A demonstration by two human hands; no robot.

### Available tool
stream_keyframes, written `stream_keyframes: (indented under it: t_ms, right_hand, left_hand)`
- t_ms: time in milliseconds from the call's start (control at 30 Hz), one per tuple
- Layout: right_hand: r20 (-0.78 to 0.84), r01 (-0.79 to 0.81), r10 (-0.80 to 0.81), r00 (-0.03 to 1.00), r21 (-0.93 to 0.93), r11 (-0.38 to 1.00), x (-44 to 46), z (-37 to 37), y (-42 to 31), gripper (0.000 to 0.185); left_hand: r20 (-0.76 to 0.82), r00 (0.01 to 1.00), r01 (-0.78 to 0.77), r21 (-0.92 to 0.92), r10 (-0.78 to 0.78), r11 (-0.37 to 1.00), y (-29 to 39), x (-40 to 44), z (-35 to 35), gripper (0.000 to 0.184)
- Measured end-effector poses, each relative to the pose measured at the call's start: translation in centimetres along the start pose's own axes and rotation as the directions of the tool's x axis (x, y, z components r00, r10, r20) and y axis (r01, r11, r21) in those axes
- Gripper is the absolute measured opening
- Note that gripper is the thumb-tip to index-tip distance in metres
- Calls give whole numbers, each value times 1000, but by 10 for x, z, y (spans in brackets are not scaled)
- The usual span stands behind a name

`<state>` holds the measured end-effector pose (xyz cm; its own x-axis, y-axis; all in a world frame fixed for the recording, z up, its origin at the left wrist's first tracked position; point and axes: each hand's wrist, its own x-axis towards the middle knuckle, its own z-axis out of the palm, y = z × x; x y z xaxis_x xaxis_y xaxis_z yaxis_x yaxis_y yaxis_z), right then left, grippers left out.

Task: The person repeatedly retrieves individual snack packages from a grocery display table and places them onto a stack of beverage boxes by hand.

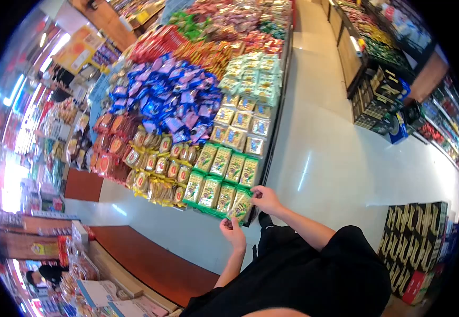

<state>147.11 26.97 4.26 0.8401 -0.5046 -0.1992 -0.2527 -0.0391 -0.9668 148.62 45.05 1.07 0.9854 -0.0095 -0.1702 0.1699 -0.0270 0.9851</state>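
At the near corner of a display of packaged snacks, both hands are at a green-and-yellow snack packet [240, 204] that lies tilted on the end of its row. My left hand [233, 232] pinches its lower end. The fingers of my right hand [265, 199] are closed at its upper green edge; the exact grip is too small to see fully. Matching green-and-yellow packets [208, 191] lie in neat rows beside it. Just beyond them are small clear-wrapped packets [234, 137] with pale gold contents.
Blue and pink packets [171, 100] are heaped farther back, with yellow-wrapped packs [160, 165] and red-brown packs [114, 142] at the left. An aisle floor [314, 127] runs along the right. Stacked black-and-gold boxes [413, 243] stand at right; a wooden counter [113, 264] is lower left.
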Motion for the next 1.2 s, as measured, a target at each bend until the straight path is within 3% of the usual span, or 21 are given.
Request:
stream_keyframes:
  t_ms: [100,200,400,500,633,700,833,867,1000,1200]
  right_hand:
    - [-12,-57,58,998,19,998,-36,-47,24,43]
    - [-142,-73,67,988,-38,997,-83,-103,47,37]
    - [-437,-120,64,897,-102,987,-214,-217,93,31]
    - [-592,-194,96,800,-104,975,-290,-273,110,30]
    - [-803,-258,84,590,-89,962,-394,-323,133,33]
    - [-857,-293,129,498,-26,956,-438,-341,138,31]
    - [-930,-310,137,342,26,950,-506,-373,156,23]
    - [-938,-323,140,316,32,946,-521,-376,162,21]
    - [-983,-303,182,8,172,938,-575,-388,168,18]
    - [-952,-310,228,-202,283,908,-640,-410,216,19]
  left_hand:
    - [163,986,-58,134,36,989,8,-35,18,39]
    - [361,932,-108,303,-9,947,10,-74,43,43]
    - [682,728,-366,311,62,877,-24,-170,115,41]
    - [815,579,-433,302,5,849,-31,-237,149,41]
    - [955,273,-580,260,-117,772,-23,-328,202,41]
    - [986,122,-671,163,-110,723,-24,-365,228,41]
    - [982,-90,-697,57,-167,715,-28,-435,274,42]
    - [975,-114,-720,52,-191,692,-26,-456,282,42]
    - [919,-324,-733,-94,-224,673,-40,-525,312,41]
    - [773,-540,-751,-263,-333,606,-94,-623,363,43]
